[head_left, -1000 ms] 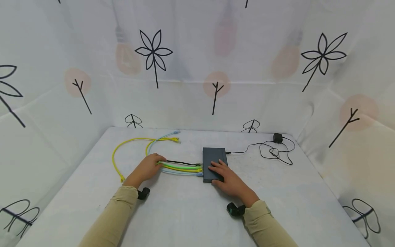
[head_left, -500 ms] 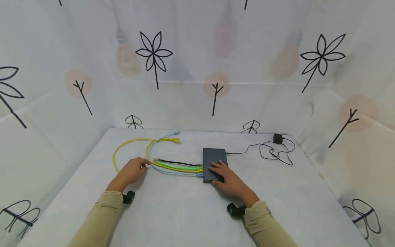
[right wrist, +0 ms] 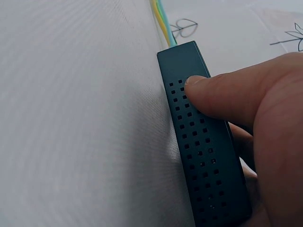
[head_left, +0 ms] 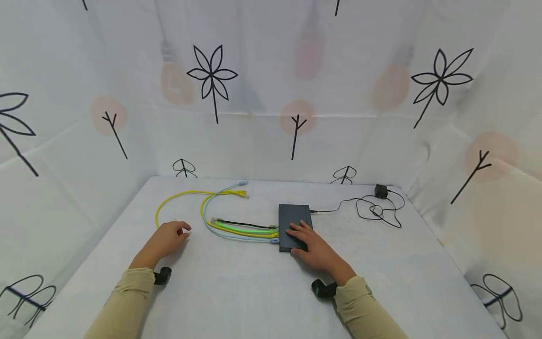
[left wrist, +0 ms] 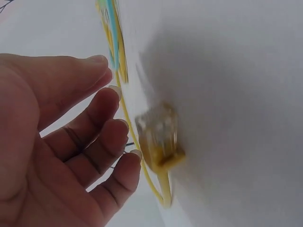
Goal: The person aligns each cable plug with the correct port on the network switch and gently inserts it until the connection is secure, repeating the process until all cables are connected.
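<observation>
My right hand (head_left: 315, 249) holds a dark network switch (head_left: 289, 214) on the table, fingers spread over its top. In the right wrist view the thumb lies on the vented side (right wrist: 194, 137) of the switch. Black, green, yellow and light blue network cables (head_left: 245, 239) run left from the switch. My left hand (head_left: 165, 239) is farther left, fingers loosely curled with nothing between them. Close by those fingertips, in the left wrist view, is the clear plug (left wrist: 158, 135) of a yellow network cable (head_left: 178, 193); in the head view the hand covers this end.
A thin black power cord (head_left: 338, 207) leads from the switch to a black power adapter (head_left: 381, 191) at the back right. Other cable ends, light blue (head_left: 243, 183) and yellow (head_left: 241, 193), lie at the back. Patterned white cloth walls surround the white table (head_left: 254, 296).
My left hand has let go of the cables beside the switch and moved left and nearer to me, to the yellow cable's end. My right hand has stayed on the switch.
</observation>
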`<state>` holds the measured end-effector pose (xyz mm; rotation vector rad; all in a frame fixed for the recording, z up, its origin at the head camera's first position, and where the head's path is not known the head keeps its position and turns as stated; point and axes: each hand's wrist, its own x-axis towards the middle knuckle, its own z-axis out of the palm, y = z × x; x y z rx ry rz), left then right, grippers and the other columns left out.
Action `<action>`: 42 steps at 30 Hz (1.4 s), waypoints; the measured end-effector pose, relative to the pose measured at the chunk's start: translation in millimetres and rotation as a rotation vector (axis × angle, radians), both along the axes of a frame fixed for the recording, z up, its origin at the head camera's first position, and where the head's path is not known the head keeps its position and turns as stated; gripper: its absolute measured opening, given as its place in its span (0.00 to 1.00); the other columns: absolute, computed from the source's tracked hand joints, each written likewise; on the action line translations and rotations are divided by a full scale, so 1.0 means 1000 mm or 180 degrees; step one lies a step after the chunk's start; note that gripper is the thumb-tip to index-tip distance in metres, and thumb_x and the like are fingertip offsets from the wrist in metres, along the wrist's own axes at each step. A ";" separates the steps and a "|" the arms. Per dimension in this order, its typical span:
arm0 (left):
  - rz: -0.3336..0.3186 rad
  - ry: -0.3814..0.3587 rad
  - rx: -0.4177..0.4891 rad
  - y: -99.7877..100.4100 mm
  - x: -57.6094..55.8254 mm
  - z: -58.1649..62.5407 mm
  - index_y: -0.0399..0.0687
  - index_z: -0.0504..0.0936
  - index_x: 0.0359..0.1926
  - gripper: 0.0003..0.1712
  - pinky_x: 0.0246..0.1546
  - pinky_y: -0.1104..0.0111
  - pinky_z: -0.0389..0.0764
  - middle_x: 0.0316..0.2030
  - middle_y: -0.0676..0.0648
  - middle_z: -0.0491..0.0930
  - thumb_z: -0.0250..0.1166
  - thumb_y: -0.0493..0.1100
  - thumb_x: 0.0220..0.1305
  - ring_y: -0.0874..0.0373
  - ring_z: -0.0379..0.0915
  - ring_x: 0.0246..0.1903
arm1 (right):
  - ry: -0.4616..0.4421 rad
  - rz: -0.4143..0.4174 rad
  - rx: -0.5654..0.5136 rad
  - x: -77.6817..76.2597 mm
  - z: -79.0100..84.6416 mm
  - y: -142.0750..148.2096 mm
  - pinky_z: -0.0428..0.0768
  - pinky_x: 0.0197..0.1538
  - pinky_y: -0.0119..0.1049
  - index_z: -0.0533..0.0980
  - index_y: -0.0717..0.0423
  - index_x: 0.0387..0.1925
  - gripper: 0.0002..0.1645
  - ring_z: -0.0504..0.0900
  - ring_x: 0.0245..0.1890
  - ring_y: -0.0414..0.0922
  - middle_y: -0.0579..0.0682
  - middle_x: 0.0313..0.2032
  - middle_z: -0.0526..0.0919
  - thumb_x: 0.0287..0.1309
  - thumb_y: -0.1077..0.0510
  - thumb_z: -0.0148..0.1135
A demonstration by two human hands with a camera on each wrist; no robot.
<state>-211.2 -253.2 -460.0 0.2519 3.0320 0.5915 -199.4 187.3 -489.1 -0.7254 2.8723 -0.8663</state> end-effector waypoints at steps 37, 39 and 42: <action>-0.0339 -0.0210 0.0167 -0.039 0.017 0.003 0.46 0.84 0.38 0.15 0.38 0.61 0.76 0.36 0.50 0.82 0.60 0.27 0.51 0.56 0.75 0.37 | -0.0011 0.0000 0.0031 0.000 0.002 0.000 0.56 0.71 0.60 0.67 0.45 0.69 0.33 0.45 0.77 0.54 0.45 0.73 0.59 0.63 0.50 0.61; -0.0356 -0.0169 0.0184 -0.039 0.017 0.001 0.47 0.84 0.36 0.13 0.37 0.62 0.76 0.35 0.50 0.82 0.61 0.28 0.52 0.57 0.75 0.36 | -0.0006 0.0015 0.0026 0.000 0.001 0.000 0.56 0.71 0.60 0.67 0.45 0.69 0.33 0.45 0.77 0.55 0.46 0.73 0.59 0.64 0.50 0.61; -0.0317 -0.0149 0.0208 -0.037 0.017 -0.001 0.50 0.85 0.34 0.10 0.37 0.64 0.75 0.35 0.52 0.81 0.63 0.31 0.55 0.58 0.73 0.35 | -0.0008 0.0028 0.0022 0.000 0.001 0.000 0.56 0.71 0.60 0.67 0.46 0.69 0.33 0.45 0.77 0.55 0.46 0.74 0.59 0.64 0.50 0.61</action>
